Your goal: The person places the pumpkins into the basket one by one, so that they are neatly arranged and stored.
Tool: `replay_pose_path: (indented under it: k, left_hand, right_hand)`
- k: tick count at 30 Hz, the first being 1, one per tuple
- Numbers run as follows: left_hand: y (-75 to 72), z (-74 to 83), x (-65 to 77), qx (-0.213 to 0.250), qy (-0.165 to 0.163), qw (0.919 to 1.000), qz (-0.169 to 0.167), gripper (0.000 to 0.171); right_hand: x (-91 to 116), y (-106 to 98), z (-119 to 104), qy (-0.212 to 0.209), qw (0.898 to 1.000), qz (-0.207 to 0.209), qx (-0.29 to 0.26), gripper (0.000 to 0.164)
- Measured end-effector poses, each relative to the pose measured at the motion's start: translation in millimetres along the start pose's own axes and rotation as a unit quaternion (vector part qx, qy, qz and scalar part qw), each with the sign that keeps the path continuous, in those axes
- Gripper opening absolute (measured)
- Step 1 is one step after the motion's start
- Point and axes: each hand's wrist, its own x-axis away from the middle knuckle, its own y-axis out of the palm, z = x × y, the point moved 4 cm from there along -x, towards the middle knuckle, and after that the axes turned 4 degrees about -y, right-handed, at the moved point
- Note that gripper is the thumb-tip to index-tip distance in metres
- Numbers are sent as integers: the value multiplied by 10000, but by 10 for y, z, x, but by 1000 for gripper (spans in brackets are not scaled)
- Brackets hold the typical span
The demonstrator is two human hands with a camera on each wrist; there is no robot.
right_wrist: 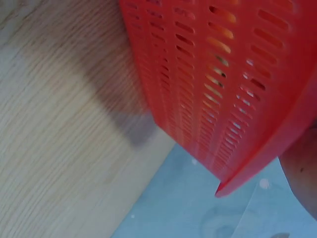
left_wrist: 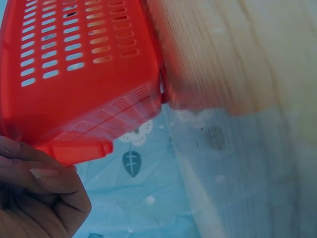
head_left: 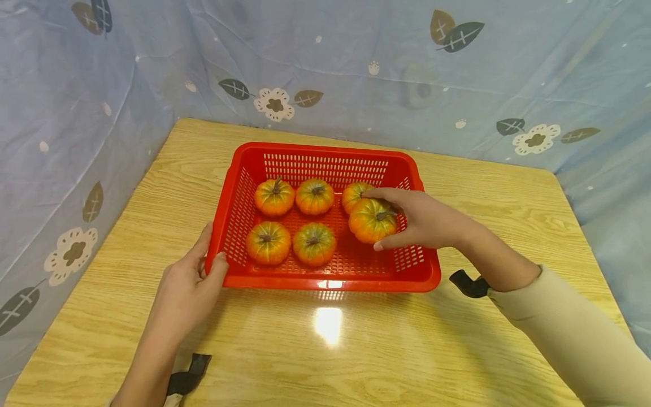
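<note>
A red plastic basket [head_left: 285, 281] with slotted walls stands on the table. My left hand [head_left: 185, 288] grips its left rim, thumb on the near side; in the left wrist view the curled fingers [left_wrist: 44, 171] lie at the rim. Over the basket's right end, my right hand [head_left: 432, 220] holds a small orange pumpkin [head_left: 370, 223] between thumb and fingers. Partly hidden behind it is another pumpkin [head_left: 354, 194]. Several more sit in two rows to the left, among them a back-left pumpkin [head_left: 273, 202] and a front-middle pumpkin [head_left: 314, 251]. The right wrist view mostly shows the basket's outer wall [right_wrist: 193, 89].
The wood-grain table [head_left: 325, 362] reaches out around the basket on all sides. A pale blue curtain [head_left: 351, 62] with leaf and flower prints hangs behind and along both sides. Black straps [head_left: 469, 284] show near both wrists.
</note>
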Motion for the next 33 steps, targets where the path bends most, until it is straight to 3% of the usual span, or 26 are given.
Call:
replay_pose_path:
  k: [10,21,33]
  left_hand:
    - [-1,-10,20,-108,-109,9998,-88,62]
    - [-3,15,20,-141,-85,9998,-94,62]
    - [-5,14,19,-200,-80,9997,-110,63]
  right_hand:
    - [-107,179,-35,-42,9963,-862,52,85]
    - [-221,324,-61,-314,9911,-1266,263,75]
    - [-291,430,-40,217,9847,-1668,458,78]
